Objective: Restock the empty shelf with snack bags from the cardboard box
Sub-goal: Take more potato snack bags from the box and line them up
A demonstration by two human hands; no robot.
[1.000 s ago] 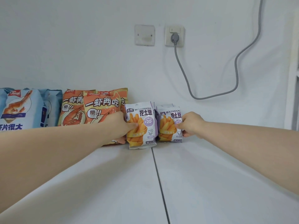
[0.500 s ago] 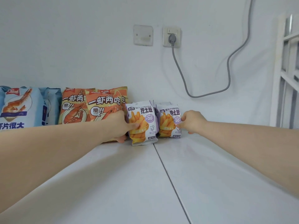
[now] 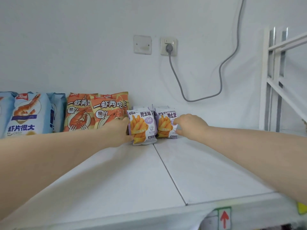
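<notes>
Shelf (image 3: 116,176): white, smooth, slightly glossy, two flat panels meeting at one dark seam (image 3: 167,170).

Snack bags stand in a row along the back wall.
- Blue shrimp-chip bags (image 3: 29,113): one full face, one side-on to its right, a sliver at the frame's left edge. Puffy pillow shape, matte film.
- Orange prawn bags (image 3: 79,113): two faces overlapping, the edge of a third behind. Crinkled top seals.
- Small purple-and-white fries packs: two in front, upright and touching; the tops of at least two more show behind.

Left hand (image 3: 119,131) grips the left fries bag (image 3: 142,127) by its left edge, thumb low at the front, fingers hidden behind the pack. Right hand (image 3: 191,127) has its curled fingertips pinching the right edge of the right fries bag (image 3: 166,125).

Wall: one blank plate (image 3: 142,44), one socket (image 3: 168,46) with a grey cable (image 3: 221,77) looping down. White metal frame (image 3: 272,80) at right. Red-arrow label (image 3: 224,219) on the shelf's front edge.
</notes>
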